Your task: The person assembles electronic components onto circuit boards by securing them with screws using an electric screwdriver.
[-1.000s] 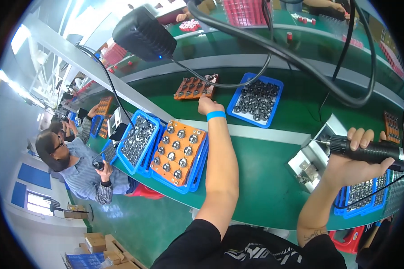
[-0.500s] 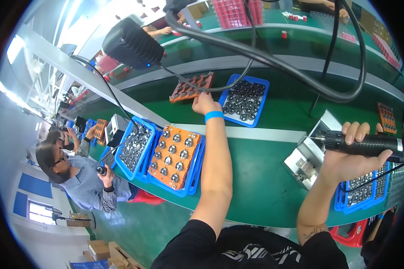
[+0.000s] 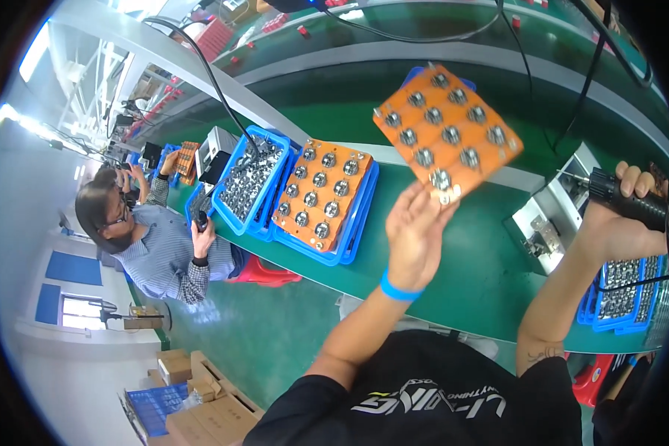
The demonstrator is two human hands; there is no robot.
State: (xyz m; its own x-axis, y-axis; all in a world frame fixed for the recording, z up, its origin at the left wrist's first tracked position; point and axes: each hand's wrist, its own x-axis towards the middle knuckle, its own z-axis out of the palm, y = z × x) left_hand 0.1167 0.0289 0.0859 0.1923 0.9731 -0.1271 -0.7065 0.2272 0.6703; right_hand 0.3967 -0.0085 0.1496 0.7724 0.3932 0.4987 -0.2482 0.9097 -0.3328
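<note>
My left hand is closed on the near corner of an orange fixture plate, held tilted above the bench. Rows of small round metal parts sit on the plate. My right hand is wrapped round a black electric screwdriver, its bit pointing left over a white metal box-shaped device. To the left of my left hand, a second orange plate with similar metal parts rests on stacked blue trays.
A blue tray of metal parts stands farther left; other part-filled blue trays lie at the right. Behind the held plate a blue tray is mostly hidden. A seated co-worker works at the left. Black cables hang above the bench.
My left hand has lifted the orange plate from the far ledge and brought it nearer. My right hand still holds the screwdriver. The whole view has shifted.
</note>
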